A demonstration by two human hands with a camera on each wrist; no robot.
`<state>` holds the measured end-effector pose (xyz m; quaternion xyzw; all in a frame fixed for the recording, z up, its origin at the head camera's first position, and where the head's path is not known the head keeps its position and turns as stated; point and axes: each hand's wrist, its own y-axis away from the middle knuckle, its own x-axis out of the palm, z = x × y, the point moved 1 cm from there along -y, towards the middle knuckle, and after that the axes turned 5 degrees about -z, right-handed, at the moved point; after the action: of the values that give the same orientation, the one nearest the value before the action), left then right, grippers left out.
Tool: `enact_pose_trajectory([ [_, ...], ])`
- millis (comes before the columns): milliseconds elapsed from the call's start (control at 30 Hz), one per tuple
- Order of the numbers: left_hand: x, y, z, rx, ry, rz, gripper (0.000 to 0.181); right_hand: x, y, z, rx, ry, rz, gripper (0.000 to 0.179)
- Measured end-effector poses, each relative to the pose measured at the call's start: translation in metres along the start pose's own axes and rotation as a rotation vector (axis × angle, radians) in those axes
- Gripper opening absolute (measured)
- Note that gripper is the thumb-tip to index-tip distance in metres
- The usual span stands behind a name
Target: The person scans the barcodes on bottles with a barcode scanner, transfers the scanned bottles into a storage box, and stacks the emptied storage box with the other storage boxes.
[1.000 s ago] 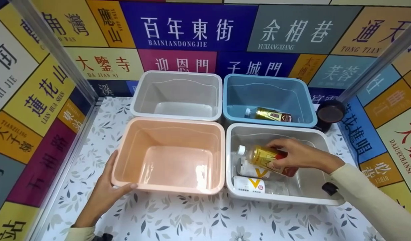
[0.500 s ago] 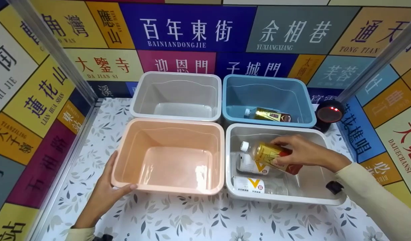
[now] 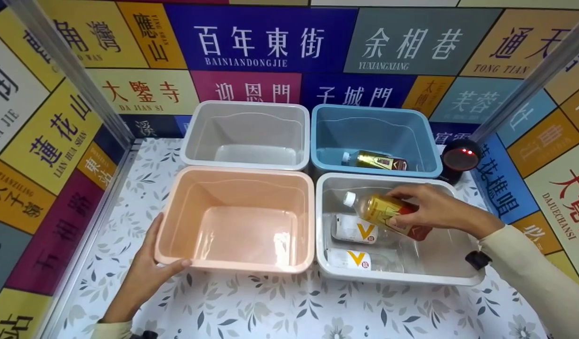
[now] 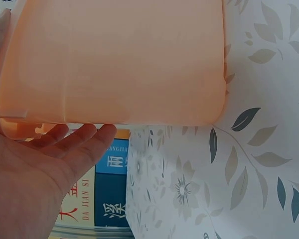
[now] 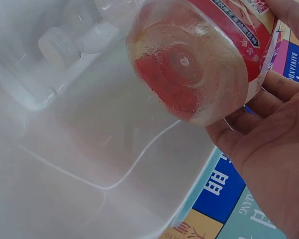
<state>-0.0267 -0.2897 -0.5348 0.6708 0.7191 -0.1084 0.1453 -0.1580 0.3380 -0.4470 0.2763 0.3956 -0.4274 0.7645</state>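
My right hand (image 3: pixel 430 209) grips a plastic drink bottle (image 3: pixel 381 212) with a gold and red label and a white cap. It holds the bottle tilted inside the front right grey bin (image 3: pixel 459 281), cap toward the left. In the right wrist view the bottle's clear base (image 5: pixel 189 69) faces the camera. Below it lie two clear bottles with white labels, one behind (image 3: pixel 357 230) and one in front (image 3: pixel 350 260). My left hand (image 3: pixel 150 268) rests on the near left corner of a peach bin (image 3: pixel 237 268), thumb along the front rim, fairly straight fingers (image 4: pixel 92 144) touching its side.
Behind stand a light grey bin (image 3: pixel 251 107) and a blue bin (image 3: pixel 374 112); a gold-labelled bottle (image 3: pixel 376 161) lies in the blue one. A dark round-headed device (image 3: pixel 461 157) with red lights stands right of it. Printed panels enclose the leaf-patterned table (image 3: pixel 251 306).
The right hand has moved slightly right with the gold-labelled bottle, uncovering more of the rear white-labelled bottle. Red lights have come on in the dark device. The left hand stays at the peach bin.
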Motion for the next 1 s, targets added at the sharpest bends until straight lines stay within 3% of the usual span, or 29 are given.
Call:
enact_pose_trajectory([
  [367,-0.004,0.001,-0.004,-0.005,-0.029,-0.006,0.127,-0.008,0.002,0.003,0.007,-0.064,0.001,0.058],
  [1000,0.001,0.0,-0.003,-0.002,-0.036,-0.003,0.127,-0.023,0.018,0.001,0.018,-0.036,-0.049,0.062],
])
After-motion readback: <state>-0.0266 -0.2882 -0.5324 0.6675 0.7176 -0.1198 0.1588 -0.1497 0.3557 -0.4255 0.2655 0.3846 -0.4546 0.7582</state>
